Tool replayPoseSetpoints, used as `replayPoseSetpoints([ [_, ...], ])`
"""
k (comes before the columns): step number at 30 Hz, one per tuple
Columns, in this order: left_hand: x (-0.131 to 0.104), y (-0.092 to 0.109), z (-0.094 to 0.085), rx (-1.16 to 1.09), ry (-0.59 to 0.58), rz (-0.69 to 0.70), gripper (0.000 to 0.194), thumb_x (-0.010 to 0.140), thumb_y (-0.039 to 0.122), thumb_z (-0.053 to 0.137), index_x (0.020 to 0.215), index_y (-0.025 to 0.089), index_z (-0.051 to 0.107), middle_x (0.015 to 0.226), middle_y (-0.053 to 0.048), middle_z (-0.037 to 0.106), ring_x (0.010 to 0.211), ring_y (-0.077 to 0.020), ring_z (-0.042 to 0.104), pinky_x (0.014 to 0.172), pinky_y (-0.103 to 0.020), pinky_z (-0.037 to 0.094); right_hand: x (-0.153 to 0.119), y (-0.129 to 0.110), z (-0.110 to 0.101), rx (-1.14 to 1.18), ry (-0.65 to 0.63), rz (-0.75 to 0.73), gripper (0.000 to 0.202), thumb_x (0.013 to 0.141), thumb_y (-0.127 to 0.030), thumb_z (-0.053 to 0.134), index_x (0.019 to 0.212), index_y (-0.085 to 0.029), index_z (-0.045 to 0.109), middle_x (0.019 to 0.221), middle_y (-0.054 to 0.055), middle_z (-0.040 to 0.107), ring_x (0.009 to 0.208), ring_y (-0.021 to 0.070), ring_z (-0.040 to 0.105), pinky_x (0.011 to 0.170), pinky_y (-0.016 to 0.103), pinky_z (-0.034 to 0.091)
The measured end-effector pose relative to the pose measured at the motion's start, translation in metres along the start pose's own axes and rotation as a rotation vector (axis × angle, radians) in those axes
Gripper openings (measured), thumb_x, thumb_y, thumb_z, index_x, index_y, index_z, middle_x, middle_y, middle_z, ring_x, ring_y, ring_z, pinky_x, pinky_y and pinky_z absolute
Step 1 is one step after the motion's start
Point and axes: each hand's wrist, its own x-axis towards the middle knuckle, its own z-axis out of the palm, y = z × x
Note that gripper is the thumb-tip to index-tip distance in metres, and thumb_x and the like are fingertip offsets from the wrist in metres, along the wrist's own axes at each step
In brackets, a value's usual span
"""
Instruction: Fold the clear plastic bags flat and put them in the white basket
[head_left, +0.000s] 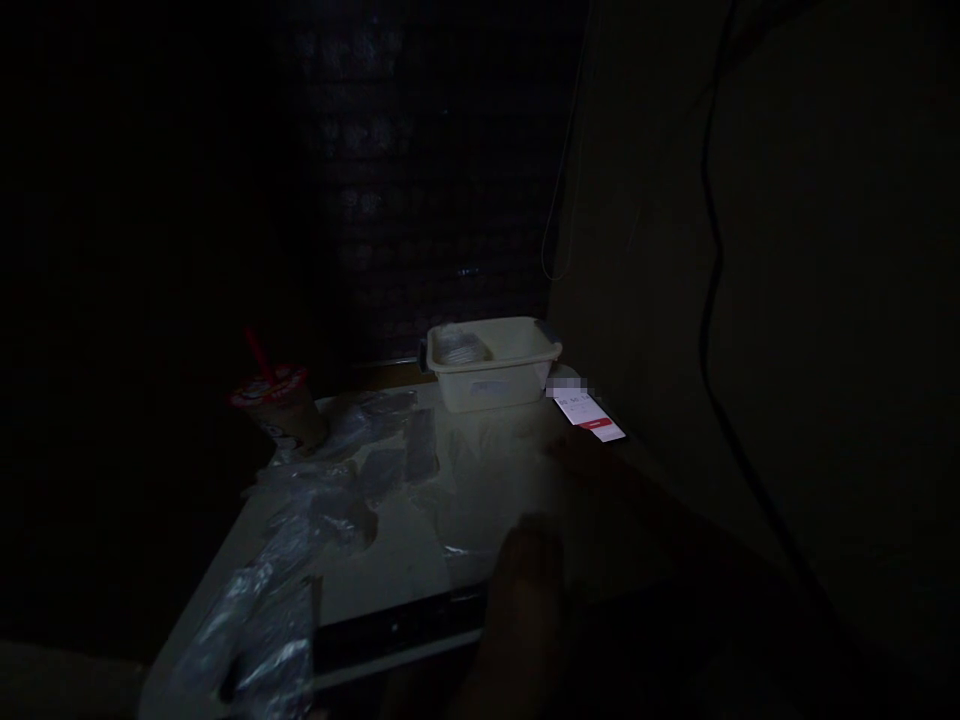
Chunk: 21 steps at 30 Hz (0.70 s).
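Observation:
At the bottom centre, my left hand (521, 600) shows as a dim, blurred shape rising over a dark flat bar (401, 630) with a pale front edge. Its fingers are not distinct, and I cannot make out whether it holds anything. From the right reaches a very dark arm, with my right hand (581, 462) low over the table just below a lit phone (589, 412). Shadow hides its fingers. Between the hands and a cream plastic tub (491, 388) lies what looks like a clear plastic sheet (480, 500).
Crumpled clear plastic wrapping (277, 560) and flat clear packets (382, 470) cover the left of the white table (390, 580). A lidded drink cup (289, 415) with a red straw stands at the left edge. Clear plastic items (459, 347) sit in the tub. A dark cable (709, 300) hangs at right.

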Motion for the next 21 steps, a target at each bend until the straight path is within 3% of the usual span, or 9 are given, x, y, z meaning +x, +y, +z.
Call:
replayPoseSetpoints([
  [3,0.006,0.002,0.006,0.041,0.005,-0.053,0.037,0.072,0.012,0.04,0.108,0.008,0.046,0.105,-0.014,0.054,0.098,-0.0248,0.048,0.079,-0.039,0.044,0.0,-0.008,-0.005,0.051,-0.014,0.103,0.018,0.063,-0.025,0.054,0.047,-0.017,0.05,0.045,0.0,0.052,0.049,0.0129,0.051,0.043,0.022,0.033],
  [6,0.011,-0.002,0.006,0.076,0.018,-0.017,0.034,0.07,0.006,0.039,0.102,0.011,0.051,0.101,-0.012,0.057,0.093,-0.0231,0.051,0.078,-0.038,0.045,-0.006,-0.013,-0.011,0.139,-0.013,0.149,0.019,0.068,-0.023,0.046,0.051,-0.016,0.051,0.046,0.0,0.053,0.046,0.0109,0.051,0.042,0.02,0.034],
  [9,0.013,-0.003,0.004,0.069,0.057,-0.004,0.031,0.071,0.006,0.039,0.096,0.012,0.054,0.096,-0.009,0.06,0.088,-0.0207,0.054,0.076,-0.035,0.046,-0.013,-0.017,-0.012,0.232,0.003,0.169,0.012,0.067,-0.02,0.046,0.075,-0.015,0.053,0.054,-0.001,0.056,0.047,0.0092,0.053,0.042,0.018,0.037],
  [12,0.013,0.0,0.0,0.067,0.095,0.011,0.027,0.074,0.01,0.039,0.096,0.012,0.054,0.095,-0.008,0.06,0.087,-0.0199,0.054,0.075,-0.035,0.047,-0.017,-0.02,-0.007,0.307,0.026,0.158,0.032,0.063,-0.018,0.052,0.095,-0.015,0.047,0.056,-0.004,0.054,0.046,0.0084,0.052,0.042,0.018,0.037],
  [21,0.0,-0.002,0.0,0.086,0.108,0.048,0.027,0.076,0.013,0.037,0.097,0.012,0.054,0.096,-0.01,0.06,0.09,-0.0191,0.053,0.079,-0.033,0.046,-0.016,-0.021,-0.007,0.329,0.086,0.146,0.034,0.062,-0.012,0.048,0.096,-0.013,0.046,0.06,-0.003,0.051,0.048,0.0082,0.049,0.045,0.019,0.038],
])
